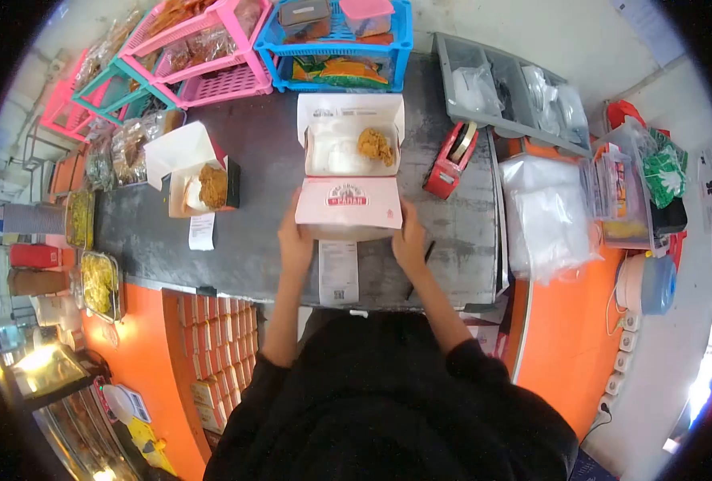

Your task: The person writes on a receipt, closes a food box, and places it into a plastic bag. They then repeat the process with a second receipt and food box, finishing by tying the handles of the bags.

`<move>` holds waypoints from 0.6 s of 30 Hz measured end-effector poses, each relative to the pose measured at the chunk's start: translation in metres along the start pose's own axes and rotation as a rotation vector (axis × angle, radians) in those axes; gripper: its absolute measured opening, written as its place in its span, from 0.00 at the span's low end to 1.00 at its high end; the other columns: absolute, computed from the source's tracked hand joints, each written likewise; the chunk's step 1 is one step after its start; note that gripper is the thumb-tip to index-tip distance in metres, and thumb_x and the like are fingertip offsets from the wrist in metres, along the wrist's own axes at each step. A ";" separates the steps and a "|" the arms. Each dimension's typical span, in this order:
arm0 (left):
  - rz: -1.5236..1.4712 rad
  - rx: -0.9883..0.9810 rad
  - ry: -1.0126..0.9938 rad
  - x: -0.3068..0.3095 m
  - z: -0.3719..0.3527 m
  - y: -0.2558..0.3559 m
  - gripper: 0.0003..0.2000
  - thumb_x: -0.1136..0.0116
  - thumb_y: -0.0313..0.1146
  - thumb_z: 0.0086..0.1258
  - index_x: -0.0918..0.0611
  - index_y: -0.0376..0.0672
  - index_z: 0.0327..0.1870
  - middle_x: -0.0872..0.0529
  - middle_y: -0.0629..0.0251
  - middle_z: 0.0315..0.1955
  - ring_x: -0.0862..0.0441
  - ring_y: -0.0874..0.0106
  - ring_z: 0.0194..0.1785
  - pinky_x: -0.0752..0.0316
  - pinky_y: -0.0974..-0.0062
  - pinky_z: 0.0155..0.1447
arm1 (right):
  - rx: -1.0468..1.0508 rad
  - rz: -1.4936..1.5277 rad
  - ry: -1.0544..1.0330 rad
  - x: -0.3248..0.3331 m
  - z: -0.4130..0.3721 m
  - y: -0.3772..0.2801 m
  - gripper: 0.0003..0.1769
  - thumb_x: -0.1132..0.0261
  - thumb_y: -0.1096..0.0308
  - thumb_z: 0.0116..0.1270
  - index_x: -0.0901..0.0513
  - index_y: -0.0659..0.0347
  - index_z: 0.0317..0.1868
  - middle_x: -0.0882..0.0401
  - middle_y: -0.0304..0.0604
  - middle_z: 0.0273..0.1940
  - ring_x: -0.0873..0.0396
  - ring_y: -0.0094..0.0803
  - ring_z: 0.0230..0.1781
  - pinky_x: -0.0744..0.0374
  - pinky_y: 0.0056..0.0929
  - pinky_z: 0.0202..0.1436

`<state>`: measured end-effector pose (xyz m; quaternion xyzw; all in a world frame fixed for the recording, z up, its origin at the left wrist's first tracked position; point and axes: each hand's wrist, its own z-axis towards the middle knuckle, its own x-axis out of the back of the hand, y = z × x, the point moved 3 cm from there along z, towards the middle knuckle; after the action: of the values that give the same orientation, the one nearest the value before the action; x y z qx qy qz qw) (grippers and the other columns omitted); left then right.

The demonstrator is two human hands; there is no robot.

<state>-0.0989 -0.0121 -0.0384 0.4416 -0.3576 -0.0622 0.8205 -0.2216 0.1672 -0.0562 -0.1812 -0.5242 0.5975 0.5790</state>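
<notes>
An open white cardboard food box (pixel 329 152) sits on the dark counter in front of me, its pink-printed flap toward me. Inside, at the right, lies a piece of fried chicken (pixel 376 147); a pale white item, which I cannot make out clearly, fills the left. My left hand (pixel 294 242) grips the flap's left edge, and my right hand (pixel 409 237) grips its right edge. Just below the box a printed receipt (pixel 338 272) lies flat. Farther left stands a second open box (pixel 178 163) with fried chicken (pixel 212 187) and something white, a receipt (pixel 202 231) beside it.
A red tape dispenser (pixel 444 178) and a dark pen (pixel 421 268) lie to the right. Behind are blue (pixel 408 44) and pink (pixel 248 64) racks and a grey compartment tray (pixel 444 76). Clear plastic bags (pixel 546 212) hang over the right side. Tubs of yellow-green food (pixel 98 284) stand left.
</notes>
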 end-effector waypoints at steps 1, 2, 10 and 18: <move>-0.081 0.080 0.079 -0.002 -0.009 0.000 0.18 0.61 0.23 0.68 0.28 0.40 0.59 0.22 0.46 0.51 0.26 0.52 0.57 0.32 0.65 0.60 | -0.080 0.100 0.027 -0.003 -0.006 -0.005 0.17 0.51 0.77 0.65 0.28 0.63 0.54 0.23 0.59 0.44 0.24 0.55 0.46 0.26 0.41 0.48; -0.077 0.079 0.082 -0.001 -0.010 -0.002 0.18 0.61 0.23 0.68 0.28 0.40 0.59 0.22 0.46 0.51 0.26 0.52 0.57 0.32 0.65 0.60 | -0.078 0.105 0.026 0.001 -0.002 -0.008 0.17 0.51 0.77 0.65 0.28 0.63 0.54 0.23 0.59 0.44 0.24 0.55 0.46 0.26 0.41 0.48; -0.061 -0.072 -0.276 0.025 0.003 -0.002 0.22 0.59 0.23 0.67 0.35 0.35 0.63 0.27 0.48 0.56 0.31 0.49 0.59 0.36 0.62 0.63 | 0.015 -0.030 -0.198 0.012 0.025 -0.004 0.21 0.50 0.73 0.65 0.32 0.60 0.60 0.27 0.56 0.53 0.29 0.52 0.55 0.32 0.41 0.57; -0.289 -0.202 -0.499 0.031 -0.014 -0.025 0.32 0.49 0.37 0.64 0.43 0.37 0.68 0.37 0.43 0.63 0.41 0.48 0.68 0.47 0.61 0.70 | 0.057 0.071 -0.528 0.028 0.004 -0.005 0.32 0.40 0.64 0.62 0.38 0.53 0.67 0.56 0.54 0.72 0.56 0.49 0.73 0.53 0.40 0.72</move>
<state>-0.0618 -0.0309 -0.0457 0.3750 -0.4736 -0.3203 0.7297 -0.2293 0.1888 -0.0395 -0.0208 -0.6336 0.6584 0.4057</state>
